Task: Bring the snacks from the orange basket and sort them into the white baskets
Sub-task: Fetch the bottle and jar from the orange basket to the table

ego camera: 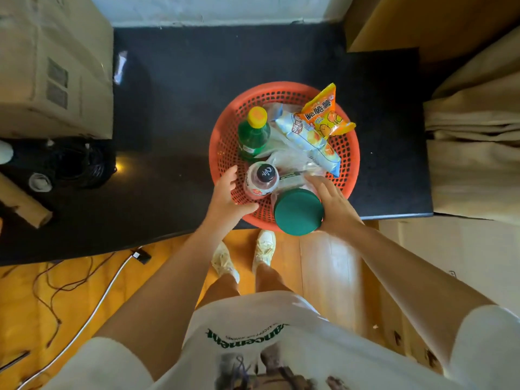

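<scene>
A round orange basket (281,88) sits on the black table (183,108), at its near edge. In it stand a green bottle with a yellow cap (253,136), a small black-capped bottle (261,178) and a jar with a wide green lid (298,211). An orange snack bag (326,114), a blue-white snack bag (309,142) and clear wrappers also lie inside. My left hand (225,195) is at the basket's near-left rim, fingers spread beside the black-capped bottle. My right hand (334,204) lies flat against the right side of the jar, fingers extended. No white basket is in view.
A large cardboard box (50,66) stands at the table's left, and another (422,21) at the back right. Beige fabric (478,136) hangs on the right. A cable coil (78,164) and a cardboard tube (22,204) lie on the left. Wires (70,277) cross the wooden floor.
</scene>
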The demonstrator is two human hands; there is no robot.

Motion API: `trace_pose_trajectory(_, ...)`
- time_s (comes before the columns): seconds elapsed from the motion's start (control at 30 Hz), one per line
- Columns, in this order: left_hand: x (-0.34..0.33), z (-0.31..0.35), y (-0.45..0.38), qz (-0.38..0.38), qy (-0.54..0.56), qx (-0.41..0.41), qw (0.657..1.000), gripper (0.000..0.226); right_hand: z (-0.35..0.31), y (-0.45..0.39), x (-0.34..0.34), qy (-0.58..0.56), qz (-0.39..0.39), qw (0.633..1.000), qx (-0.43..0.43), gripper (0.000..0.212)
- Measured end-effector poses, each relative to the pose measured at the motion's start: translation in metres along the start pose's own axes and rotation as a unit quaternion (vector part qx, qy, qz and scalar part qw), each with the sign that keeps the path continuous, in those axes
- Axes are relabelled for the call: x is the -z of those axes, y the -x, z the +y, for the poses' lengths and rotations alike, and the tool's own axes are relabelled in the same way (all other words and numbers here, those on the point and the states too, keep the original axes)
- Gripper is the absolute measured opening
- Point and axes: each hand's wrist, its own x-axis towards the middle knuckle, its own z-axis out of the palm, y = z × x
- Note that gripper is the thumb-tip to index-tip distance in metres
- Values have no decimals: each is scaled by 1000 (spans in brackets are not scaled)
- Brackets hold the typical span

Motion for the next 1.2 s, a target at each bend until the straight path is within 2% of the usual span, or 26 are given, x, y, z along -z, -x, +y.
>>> trace_pose_trajectory(0.1, -10, 9, -18, -35, -24, -34, 999, 88, 5, -6, -4, -25, -9, 999, 34, 115)
trace_pose_trajectory(0.2, -19, 14, -26, -54, 9, -62, 997, 77, 6, -8, -5, -50, -16, 998, 30, 115)
trace_pose_trajectory(0.43, -25, 17, -26, -12, 1, -72, 997, 65, 4, -9, -3, -80, -24, 995, 50, 118)
trace_pose_trajectory(0.53, -21, 14, -25, 30, -14, -63, 997, 63, 3, -5, -1, -70, -29, 996, 54, 120)
trace_pose_trajectory(0.6, -16, 14, -24, 60, -18, -52, 997, 60, 0, 2, 4, -95, -2, 994, 55, 117)
trace_pose_trajectory(0.7, -3, 11, -21, 96, -17, -37, 995, 55, -12, 17, 15, -189, 76, 979, 28, 108)
trace_pose_trajectory(0.8, 12, 11, -12, 116, 13, -33, 993, 52, -28, 36, 25, -309, 147, 940, 5, 95)
trace_pose_trajectory(0.97, 46, 33, 15, 111, 88, -61, 988, 39, -50, 78, 29, -504, 212, 836, -34, 97)
trace_pose_trajectory(1.1, 71, 58, 38, 57, 193, -79, 976, 33, -71, 114, 13, -570, 268, 772, -82, 95)
trace_pose_trajectory(1.2, 85, 75, 55, -54, 289, -90, 951, 32, -95, 140, -13, -606, 324, 717, -115, 93)
